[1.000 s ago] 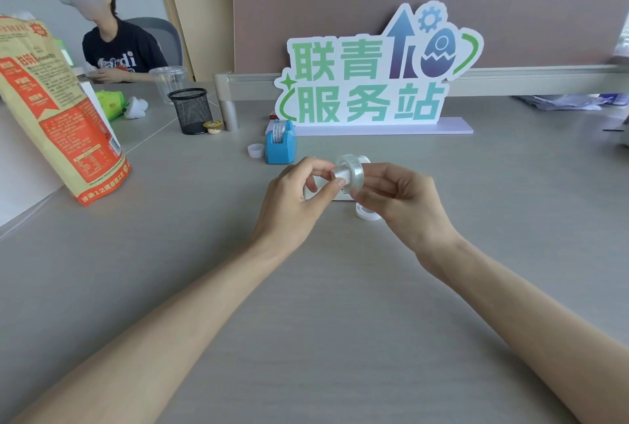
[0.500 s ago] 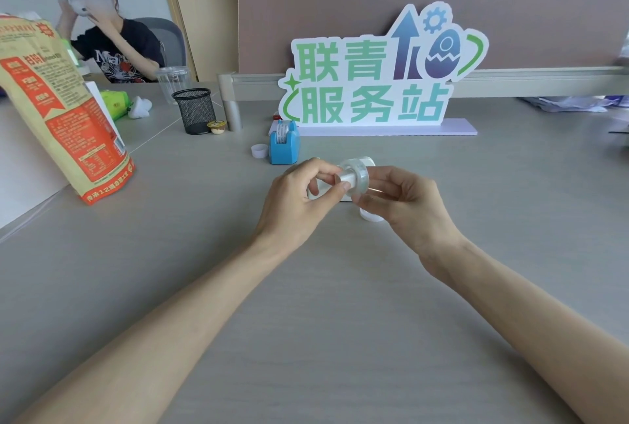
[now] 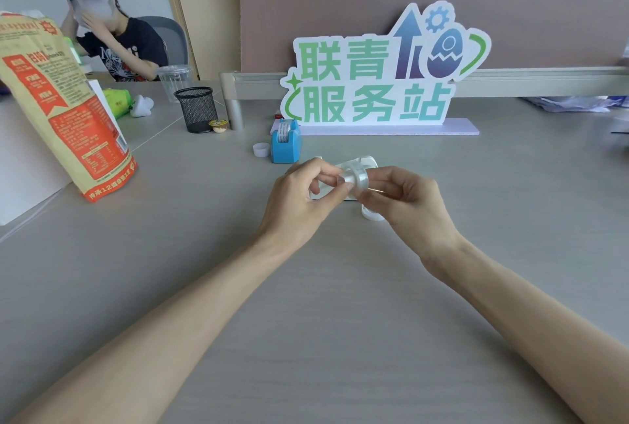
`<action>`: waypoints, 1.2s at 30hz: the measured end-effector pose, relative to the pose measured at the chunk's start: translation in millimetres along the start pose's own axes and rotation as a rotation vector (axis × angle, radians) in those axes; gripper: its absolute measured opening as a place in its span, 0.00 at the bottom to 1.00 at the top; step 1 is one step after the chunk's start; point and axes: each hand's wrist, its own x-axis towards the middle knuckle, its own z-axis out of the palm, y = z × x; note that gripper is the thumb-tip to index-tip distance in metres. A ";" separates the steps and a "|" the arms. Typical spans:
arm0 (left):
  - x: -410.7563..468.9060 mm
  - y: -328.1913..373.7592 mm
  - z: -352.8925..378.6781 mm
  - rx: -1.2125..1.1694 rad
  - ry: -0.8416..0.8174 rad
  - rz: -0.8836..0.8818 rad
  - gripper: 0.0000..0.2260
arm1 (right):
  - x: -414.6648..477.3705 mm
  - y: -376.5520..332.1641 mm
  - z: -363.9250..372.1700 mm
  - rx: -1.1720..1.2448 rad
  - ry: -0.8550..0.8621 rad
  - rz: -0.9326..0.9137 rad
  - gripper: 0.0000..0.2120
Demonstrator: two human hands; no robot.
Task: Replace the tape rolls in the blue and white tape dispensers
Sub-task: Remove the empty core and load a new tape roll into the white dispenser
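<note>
Forearms converge above the desk [image 3: 340, 321]; left hand [image 3: 299, 205] and right hand [image 3: 405, 202], fingers curled, both pinch a clear tape roll [image 3: 355, 178] over the white dispenser [image 3: 369, 162]

Office: desk partition [image 3: 408, 8], mesh pen holder [image 3: 196, 109].

One clear roll [image 3: 354, 177] held on edge off the surface [image 3: 357, 304], just before the white dispenser [image 3: 369, 162], mostly hidden. Farther back-left, blue dispenser [image 3: 285, 148] upright, roll loaded.
</note>
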 end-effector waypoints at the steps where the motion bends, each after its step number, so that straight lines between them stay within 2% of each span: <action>1: 0.0 0.5 0.1 -0.011 0.000 -0.002 0.04 | 0.1 0.2 0.0 0.002 0.010 0.011 0.05; 3: 0.6 1.3 0.2 -0.049 0.002 0.000 0.03 | 1.1 0.7 0.4 0.011 0.047 0.047 0.03; 10: 2.4 1.2 0.0 -0.103 0.013 0.034 0.06 | 4.4 2.4 0.6 0.105 0.096 0.150 0.08; 13: 3.6 1.4 1.7 -0.130 -0.005 -0.055 0.15 | 4.9 0.4 -0.5 0.141 0.092 0.145 0.06; 15: 5.2 3.5 2.3 -0.203 -0.082 -0.135 0.18 | 4.5 -1.9 -1.0 0.161 0.085 0.131 0.05; 17: 5.7 4.7 2.8 -0.291 -0.163 -0.168 0.12 | 3.6 -3.0 -1.5 0.149 0.081 0.106 0.07; 20: 5.1 4.8 0.9 -0.323 -0.188 -0.187 0.06 | 2.2 -3.3 -1.5 0.093 0.094 0.083 0.10; 24: 5.5 2.1 -0.5 -0.341 -0.190 -0.175 0.06 | 3.2 -0.9 -1.5 0.009 0.108 0.050 0.10; 28: 6.3 1.7 -2.1 -0.359 -0.178 -0.176 0.03 | 3.6 1.9 -2.0 -0.002 0.086 0.024 0.09; 36: 1.9 0.8 1.3 -0.172 -0.126 -0.047 0.08 | 3.5 5.0 -4.0 -0.016 0.095 0.019 0.08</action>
